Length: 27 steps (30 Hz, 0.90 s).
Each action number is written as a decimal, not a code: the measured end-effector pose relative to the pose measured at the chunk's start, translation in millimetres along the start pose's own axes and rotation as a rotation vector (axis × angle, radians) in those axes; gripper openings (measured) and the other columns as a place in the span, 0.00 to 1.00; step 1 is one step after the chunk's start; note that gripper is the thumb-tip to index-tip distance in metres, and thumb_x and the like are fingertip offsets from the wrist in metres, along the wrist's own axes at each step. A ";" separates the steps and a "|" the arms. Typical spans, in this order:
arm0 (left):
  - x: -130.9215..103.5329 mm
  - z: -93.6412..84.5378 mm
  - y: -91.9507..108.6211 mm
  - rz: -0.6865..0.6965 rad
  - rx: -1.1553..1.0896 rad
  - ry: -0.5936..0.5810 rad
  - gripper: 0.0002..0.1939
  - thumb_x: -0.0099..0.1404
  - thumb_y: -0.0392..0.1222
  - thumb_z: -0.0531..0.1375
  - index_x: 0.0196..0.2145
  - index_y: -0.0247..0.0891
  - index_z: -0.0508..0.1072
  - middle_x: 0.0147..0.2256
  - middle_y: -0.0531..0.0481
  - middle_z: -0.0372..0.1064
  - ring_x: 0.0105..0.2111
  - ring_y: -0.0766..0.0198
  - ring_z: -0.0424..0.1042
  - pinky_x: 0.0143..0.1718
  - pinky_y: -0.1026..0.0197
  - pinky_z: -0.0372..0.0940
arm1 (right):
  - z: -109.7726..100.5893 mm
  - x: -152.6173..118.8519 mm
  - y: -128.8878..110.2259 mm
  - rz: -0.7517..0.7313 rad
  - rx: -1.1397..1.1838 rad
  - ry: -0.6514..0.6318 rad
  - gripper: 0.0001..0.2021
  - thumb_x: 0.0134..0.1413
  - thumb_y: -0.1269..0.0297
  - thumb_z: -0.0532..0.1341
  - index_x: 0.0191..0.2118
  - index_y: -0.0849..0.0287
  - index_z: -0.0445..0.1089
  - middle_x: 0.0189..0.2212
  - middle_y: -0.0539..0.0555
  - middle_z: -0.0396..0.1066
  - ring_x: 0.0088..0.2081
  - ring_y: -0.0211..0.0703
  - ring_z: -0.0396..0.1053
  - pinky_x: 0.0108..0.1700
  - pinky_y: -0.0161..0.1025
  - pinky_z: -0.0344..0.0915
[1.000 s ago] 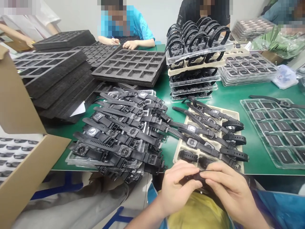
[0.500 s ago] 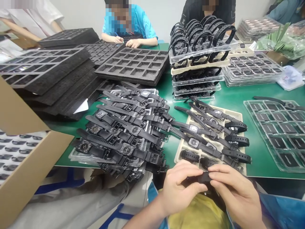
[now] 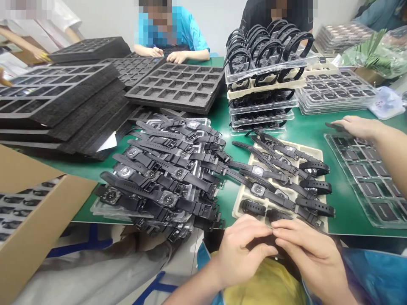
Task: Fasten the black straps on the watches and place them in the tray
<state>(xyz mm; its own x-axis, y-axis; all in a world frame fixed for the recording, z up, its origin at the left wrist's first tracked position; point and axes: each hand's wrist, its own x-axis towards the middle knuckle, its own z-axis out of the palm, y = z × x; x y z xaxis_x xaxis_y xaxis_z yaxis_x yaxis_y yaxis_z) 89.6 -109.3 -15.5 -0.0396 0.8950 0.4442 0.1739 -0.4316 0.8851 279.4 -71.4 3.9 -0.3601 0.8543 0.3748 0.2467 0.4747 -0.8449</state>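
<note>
In front of my body, at the table's near edge, my left hand (image 3: 243, 248) and my right hand (image 3: 313, 250) meet fingertip to fingertip. Both are closed around a black smartwatch (image 3: 269, 240), which my fingers mostly hide. Just beyond them lies a cream tray (image 3: 238, 207) with several black smartwatches (image 3: 257, 189), some laid flat with straps open, others with straps looped. To the left, many smartwatches (image 3: 168, 198) are spread over stacked clear trays (image 3: 110, 208), backs up.
A co-worker's hand (image 3: 356, 126) reaches in from the right over a clear tray (image 3: 352, 192) of black pieces. Behind stand stacked watch trays (image 3: 270, 76) and black foam trays (image 3: 178, 87). An open cardboard box (image 3: 47, 228) sits at the left.
A co-worker's hand has come in at the right and covers the watch that lay on the clear tray. My fingers have drawn closer together over the smartwatch, hiding more of it.
</note>
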 end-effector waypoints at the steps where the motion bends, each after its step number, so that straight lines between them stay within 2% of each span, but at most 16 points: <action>1: -0.6 0.7 -0.2 -0.009 -0.009 0.017 0.09 0.64 0.39 0.73 0.41 0.35 0.83 0.35 0.41 0.84 0.34 0.58 0.81 0.39 0.58 0.76 | 0.2 -0.1 -0.2 0.000 -0.005 -0.007 0.11 0.64 0.71 0.67 0.44 0.45 0.84 0.41 0.46 0.85 0.41 0.39 0.84 0.49 0.28 0.78; 6: -1.8 -2.3 -1.4 -0.052 -0.042 0.064 0.08 0.66 0.38 0.72 0.42 0.36 0.83 0.36 0.41 0.83 0.36 0.57 0.80 0.40 0.57 0.76 | -1.3 1.9 0.3 0.008 -0.008 -0.116 0.12 0.63 0.71 0.67 0.43 0.44 0.84 0.40 0.44 0.86 0.41 0.38 0.84 0.48 0.27 0.77; 12: 0.2 -3.6 0.8 -0.060 0.010 -0.020 0.09 0.64 0.38 0.73 0.42 0.36 0.83 0.36 0.41 0.84 0.35 0.56 0.81 0.39 0.56 0.77 | 2.1 -0.1 2.1 0.009 0.002 -0.036 0.12 0.62 0.71 0.68 0.43 0.45 0.84 0.39 0.46 0.86 0.39 0.42 0.84 0.46 0.32 0.79; 17: -2.7 -2.0 -2.2 -0.064 -0.020 0.071 0.07 0.65 0.38 0.72 0.42 0.37 0.83 0.36 0.42 0.84 0.36 0.56 0.81 0.39 0.55 0.77 | 4.2 0.9 -2.2 0.072 0.015 -0.085 0.11 0.61 0.71 0.68 0.40 0.44 0.85 0.38 0.48 0.86 0.38 0.45 0.85 0.44 0.36 0.81; 20: -2.5 -3.4 -1.0 -0.061 -0.051 0.036 0.08 0.68 0.42 0.70 0.44 0.37 0.83 0.37 0.41 0.83 0.37 0.56 0.81 0.41 0.55 0.77 | 5.0 2.7 -4.4 0.131 0.059 -0.034 0.09 0.62 0.69 0.69 0.39 0.44 0.85 0.38 0.49 0.86 0.38 0.45 0.85 0.43 0.34 0.81; 24: 1.4 -4.2 3.7 -0.093 -0.117 -0.037 0.18 0.73 0.52 0.65 0.50 0.36 0.80 0.36 0.40 0.81 0.35 0.58 0.80 0.38 0.58 0.77 | 5.7 1.5 -2.1 0.298 0.259 0.085 0.05 0.64 0.61 0.69 0.37 0.44 0.84 0.37 0.48 0.86 0.37 0.45 0.85 0.40 0.31 0.81; 26: 3.6 -3.9 3.4 -0.040 -0.058 -0.015 0.13 0.75 0.48 0.63 0.48 0.36 0.80 0.34 0.42 0.81 0.32 0.60 0.80 0.36 0.59 0.77 | 5.9 -1.7 0.4 0.374 0.342 0.081 0.05 0.65 0.58 0.69 0.38 0.45 0.84 0.38 0.49 0.86 0.37 0.47 0.85 0.40 0.33 0.82; 27: 4.3 -3.8 2.2 0.038 0.008 -0.007 0.09 0.75 0.43 0.62 0.48 0.36 0.79 0.35 0.43 0.81 0.33 0.60 0.80 0.37 0.59 0.77 | 6.3 -3.6 1.2 0.394 0.371 0.057 0.05 0.65 0.58 0.69 0.38 0.46 0.84 0.39 0.51 0.86 0.38 0.48 0.86 0.42 0.34 0.82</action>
<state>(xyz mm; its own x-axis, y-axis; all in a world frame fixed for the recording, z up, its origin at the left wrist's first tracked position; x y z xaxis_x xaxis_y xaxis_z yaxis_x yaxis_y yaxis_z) 86.1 -106.8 -11.1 -0.0262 0.8787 0.4766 0.1827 -0.4645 0.8665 275.4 -75.2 -0.9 -0.2522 0.9676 0.0138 0.0151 0.0182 -0.9997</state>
